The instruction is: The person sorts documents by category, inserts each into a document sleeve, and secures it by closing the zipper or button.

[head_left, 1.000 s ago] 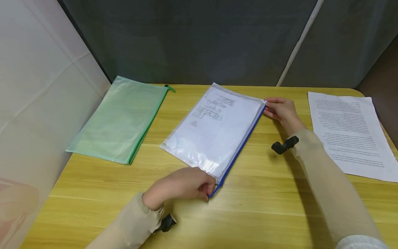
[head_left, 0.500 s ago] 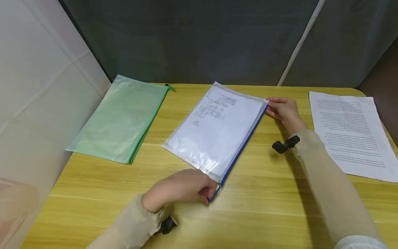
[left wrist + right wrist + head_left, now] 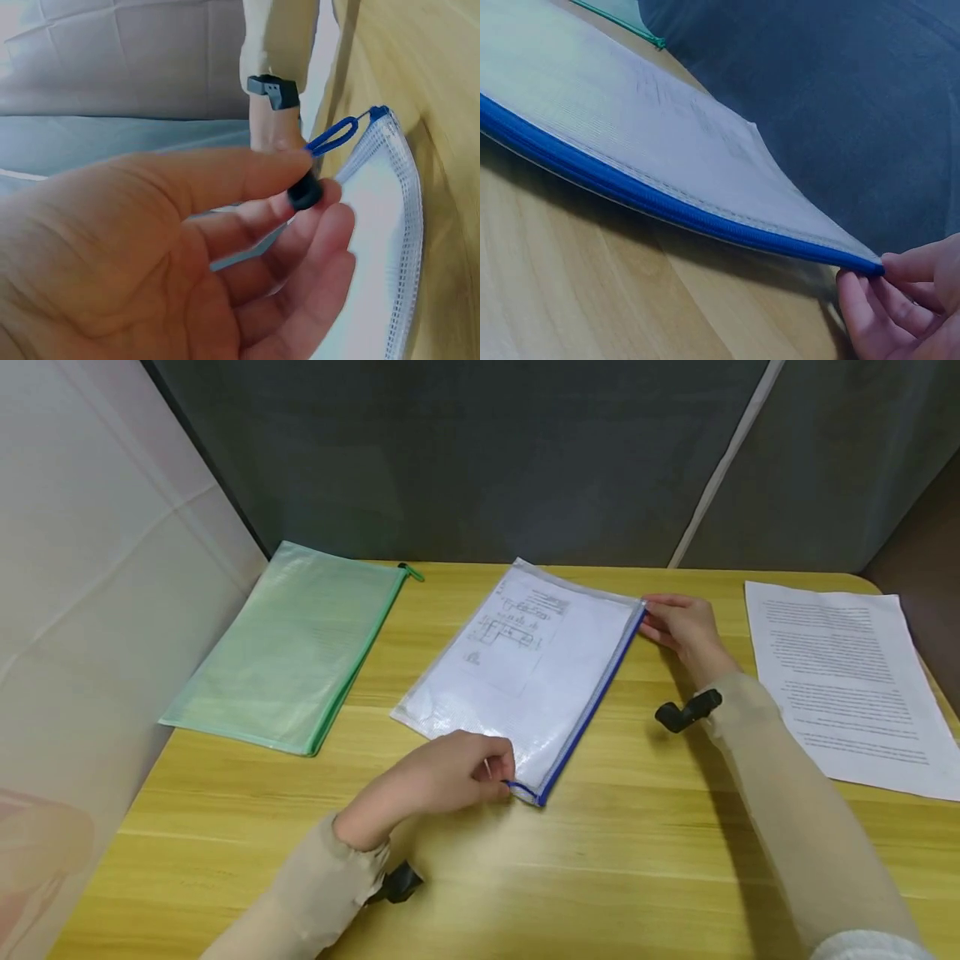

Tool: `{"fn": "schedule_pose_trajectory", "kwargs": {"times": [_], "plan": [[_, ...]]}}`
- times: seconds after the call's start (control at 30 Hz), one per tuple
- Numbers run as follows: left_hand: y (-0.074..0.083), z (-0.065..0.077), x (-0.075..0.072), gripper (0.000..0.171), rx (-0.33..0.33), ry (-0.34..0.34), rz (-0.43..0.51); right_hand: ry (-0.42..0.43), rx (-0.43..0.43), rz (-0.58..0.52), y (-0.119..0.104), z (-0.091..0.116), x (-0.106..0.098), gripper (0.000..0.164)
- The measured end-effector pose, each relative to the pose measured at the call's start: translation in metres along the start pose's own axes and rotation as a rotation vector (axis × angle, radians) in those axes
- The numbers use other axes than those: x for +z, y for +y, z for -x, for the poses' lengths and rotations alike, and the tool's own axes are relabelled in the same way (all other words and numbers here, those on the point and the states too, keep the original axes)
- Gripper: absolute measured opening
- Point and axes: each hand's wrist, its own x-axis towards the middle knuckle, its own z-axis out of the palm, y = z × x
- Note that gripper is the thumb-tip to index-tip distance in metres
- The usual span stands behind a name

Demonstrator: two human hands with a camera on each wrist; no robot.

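Observation:
A clear zip document pouch (image 3: 510, 685) with a blue zipper edge lies aslant at the middle of the table, a sheet with drawings showing through it. My left hand (image 3: 450, 777) is over its near edge and pinches the blue zipper pull cord (image 3: 334, 139) between thumb and index finger. The cord's black end (image 3: 305, 193) sticks out below the thumb in the left wrist view. At the far right corner, my right hand (image 3: 686, 631) pinches the pouch by the end of the blue zipper (image 3: 705, 217). That corner is raised a little off the table in the right wrist view.
A green zip pouch (image 3: 292, 652) lies to the left, its pull at the far corner. Printed paper sheets (image 3: 840, 685) lie at the right. A dark partition (image 3: 450, 460) rises behind the table (image 3: 600, 877), and a pale wall (image 3: 112, 568) stands on the left.
My left hand has moved up and away from the table's front, still pinching the cord, which now bends back over the pouch's near corner. The right hand has stayed at its corner.

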Motion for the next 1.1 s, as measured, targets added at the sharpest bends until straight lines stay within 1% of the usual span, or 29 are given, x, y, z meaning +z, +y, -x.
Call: {"fn": "schedule_pose_trajectory", "kwargs": {"times": [0.13, 0.23, 0.33, 0.53, 0.63, 0.87, 0.97, 1.1], "plan": [[-0.003, -0.011, 0.000, 0.006, -0.048, 0.078, -0.006, -0.023, -0.021, 0.028, -0.002, 0.004, 0.002, 0.042], [-0.004, -0.020, 0.000, 0.007, -0.094, 0.106, -0.015, -0.054, -0.044, 0.040, -0.004, 0.007, 0.003, 0.047], [-0.006, -0.028, 0.001, 0.009, -0.126, 0.112, -0.024, -0.082, -0.060, 0.061, -0.005, 0.009, 0.005, 0.049], [-0.008, -0.040, 0.009, 0.014, -0.165, 0.102, -0.072, -0.112, -0.082, 0.183, -0.006, 0.010, 0.009, 0.050], [-0.008, -0.043, 0.012, 0.014, -0.183, 0.100, -0.100, -0.114, -0.092, 0.222, -0.006, 0.012, 0.009, 0.050], [-0.009, -0.042, 0.012, 0.010, -0.187, 0.113, -0.126, -0.109, -0.095, 0.283, -0.006, 0.017, 0.007, 0.049], [-0.011, -0.041, 0.011, 0.007, -0.198, 0.124, -0.126, -0.121, -0.099, 0.304, -0.005, 0.019, 0.005, 0.049], [-0.015, -0.039, 0.004, 0.005, -0.218, 0.141, -0.125, -0.152, -0.112, 0.316, -0.004, 0.023, 0.001, 0.051]]}}
